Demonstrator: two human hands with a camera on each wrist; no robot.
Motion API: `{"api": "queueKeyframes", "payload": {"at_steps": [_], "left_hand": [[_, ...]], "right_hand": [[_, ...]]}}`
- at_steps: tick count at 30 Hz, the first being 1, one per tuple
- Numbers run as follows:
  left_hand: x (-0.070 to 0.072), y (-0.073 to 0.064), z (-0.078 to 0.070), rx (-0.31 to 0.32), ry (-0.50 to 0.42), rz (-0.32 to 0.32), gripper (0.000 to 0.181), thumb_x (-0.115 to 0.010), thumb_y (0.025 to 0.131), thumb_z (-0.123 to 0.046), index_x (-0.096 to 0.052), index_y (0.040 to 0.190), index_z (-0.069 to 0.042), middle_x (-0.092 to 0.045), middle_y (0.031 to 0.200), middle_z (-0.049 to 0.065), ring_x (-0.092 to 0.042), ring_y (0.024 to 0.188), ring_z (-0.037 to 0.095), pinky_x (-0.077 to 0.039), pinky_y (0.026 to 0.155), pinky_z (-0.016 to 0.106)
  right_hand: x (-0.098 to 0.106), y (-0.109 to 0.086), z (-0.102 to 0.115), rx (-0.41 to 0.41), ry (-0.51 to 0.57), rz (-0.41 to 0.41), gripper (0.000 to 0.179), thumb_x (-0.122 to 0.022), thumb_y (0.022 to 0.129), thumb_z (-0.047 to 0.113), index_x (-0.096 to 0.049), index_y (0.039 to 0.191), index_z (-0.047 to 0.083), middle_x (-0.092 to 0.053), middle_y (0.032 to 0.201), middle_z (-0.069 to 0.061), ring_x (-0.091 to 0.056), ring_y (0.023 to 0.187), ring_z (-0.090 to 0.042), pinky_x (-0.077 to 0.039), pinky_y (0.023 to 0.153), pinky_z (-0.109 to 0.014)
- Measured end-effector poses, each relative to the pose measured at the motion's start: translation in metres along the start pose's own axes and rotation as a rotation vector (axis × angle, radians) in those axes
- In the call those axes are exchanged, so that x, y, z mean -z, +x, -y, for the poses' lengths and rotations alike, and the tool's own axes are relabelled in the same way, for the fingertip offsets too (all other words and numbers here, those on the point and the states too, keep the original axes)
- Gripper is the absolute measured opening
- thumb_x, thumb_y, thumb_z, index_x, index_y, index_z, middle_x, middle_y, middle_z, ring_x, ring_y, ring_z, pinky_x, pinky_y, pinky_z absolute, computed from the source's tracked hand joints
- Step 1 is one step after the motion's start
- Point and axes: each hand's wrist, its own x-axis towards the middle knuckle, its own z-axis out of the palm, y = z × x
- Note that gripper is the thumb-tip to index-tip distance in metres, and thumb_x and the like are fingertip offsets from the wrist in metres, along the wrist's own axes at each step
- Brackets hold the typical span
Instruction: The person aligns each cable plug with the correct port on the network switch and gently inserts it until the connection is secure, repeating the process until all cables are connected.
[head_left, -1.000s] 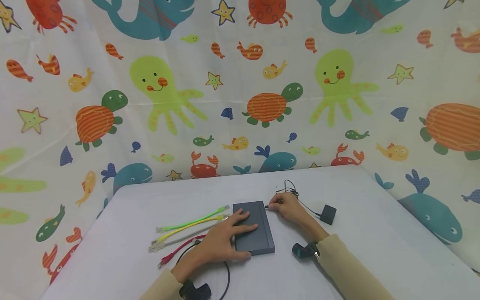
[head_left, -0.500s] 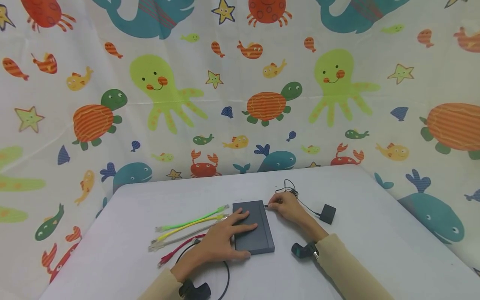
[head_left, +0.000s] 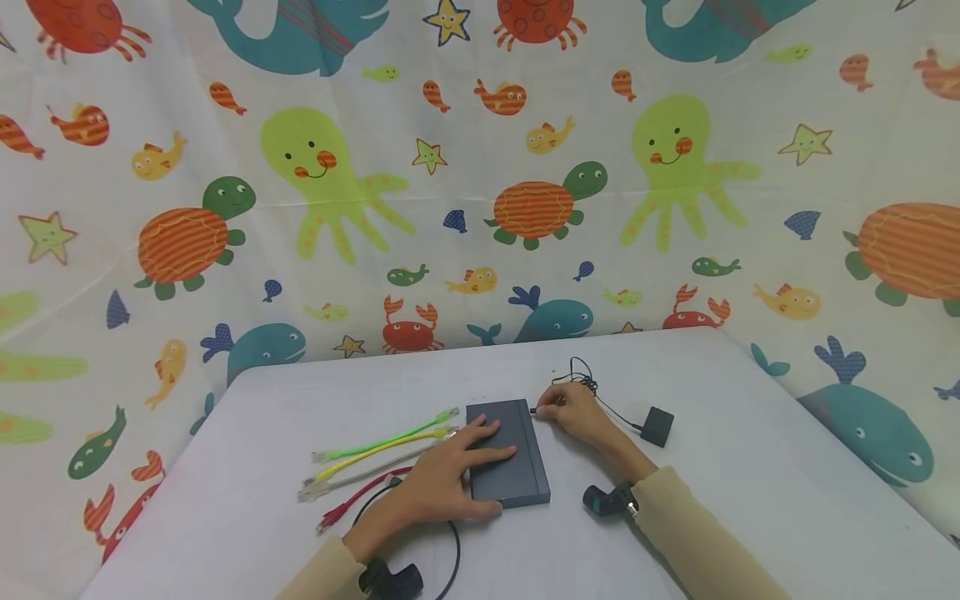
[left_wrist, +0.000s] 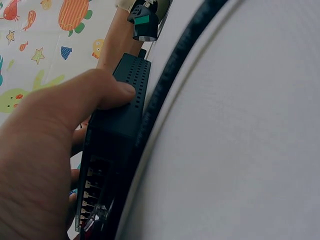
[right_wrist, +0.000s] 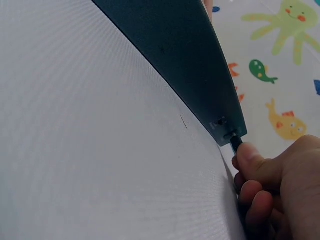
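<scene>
A dark grey network switch lies flat on the white table, with a row of ports showing on its left side in the left wrist view. My left hand rests on it, fingers spread straight across the top and the thumb against its vented near side. At the far right corner, my right hand pinches a small black power plug between thumb and finger. The plug's tip meets the switch's right side; how deep it sits cannot be told. Its thin black cord runs to a black power adapter.
Left of the switch lie several network cables: green, yellow, grey and red. A black cable loops under my left forearm. Bundled cord lies behind my right hand. A patterned curtain hangs behind the table.
</scene>
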Motion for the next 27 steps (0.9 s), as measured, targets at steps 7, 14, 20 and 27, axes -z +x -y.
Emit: {"api": "queueKeyframes", "payload": {"at_steps": [7, 14, 20, 27], "left_hand": [[0.0014, -0.0011, -0.0010, 0.002, -0.006, 0.001, 0.067, -0.066, 0.076, -0.065, -0.043, 0.137, -0.053, -0.030, 0.158, -0.010, -0.018, 0.150, 0.021, -0.035, 0.108, 0.058], [0.0017, -0.0014, -0.0015, -0.005, -0.001, 0.002, 0.067, -0.066, 0.076, -0.064, -0.042, 0.137, -0.053, -0.030, 0.158, -0.010, -0.019, 0.150, 0.020, -0.036, 0.108, 0.056], [0.0017, -0.0011, -0.0016, -0.010, -0.007, -0.006, 0.067, -0.066, 0.076, -0.064, -0.043, 0.137, -0.052, -0.031, 0.157, -0.009, -0.020, 0.150, 0.021, -0.037, 0.107, 0.057], [0.0007, -0.0010, -0.0017, -0.014, 0.000, -0.016, 0.067, -0.067, 0.075, -0.064, -0.043, 0.137, -0.052, -0.031, 0.157, -0.009, -0.021, 0.150, 0.021, -0.037, 0.107, 0.057]], "right_hand": [[-0.0010, 0.0008, -0.0005, 0.001, -0.001, 0.008, 0.006, -0.071, 0.085, 0.017, -0.071, 0.082, 0.013, -0.065, 0.084, -0.001, -0.053, 0.053, -0.012, -0.044, 0.050, -0.026], [-0.0017, -0.0004, -0.0014, -0.003, 0.008, 0.009, 0.008, -0.072, 0.084, 0.018, -0.070, 0.085, 0.010, -0.065, 0.087, -0.001, -0.055, 0.055, -0.012, -0.046, 0.050, -0.026], [-0.0012, -0.0014, 0.0014, -0.013, 0.012, 0.016, 0.007, -0.071, 0.085, 0.018, -0.071, 0.084, 0.011, -0.065, 0.083, -0.001, -0.053, 0.054, -0.012, -0.045, 0.051, -0.026], [0.0005, -0.0021, 0.0022, -0.014, 0.005, 0.026, 0.004, -0.070, 0.086, 0.018, -0.071, 0.085, 0.014, -0.065, 0.082, -0.001, -0.053, 0.055, -0.012, -0.044, 0.052, -0.026]]}}
